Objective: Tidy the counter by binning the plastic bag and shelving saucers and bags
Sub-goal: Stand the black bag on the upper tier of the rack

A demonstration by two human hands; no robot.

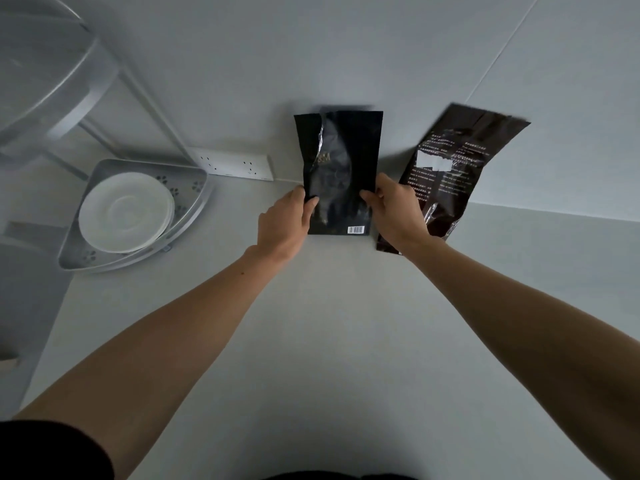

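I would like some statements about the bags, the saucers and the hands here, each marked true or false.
1. Both hands hold the black bag. True.
2. The brown bag lies on the rack. False: it is right of the black bag, behind the right hand.
3. White saucers sit stacked on the rack. True.
4. The left hand is empty. False: it grips the black bag's edge.
5. The power strip sits on the saucers. False: it is by the wall.

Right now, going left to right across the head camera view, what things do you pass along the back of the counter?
Saucers on the corner shelf → power strip → left hand → black bag → right hand → brown bag.
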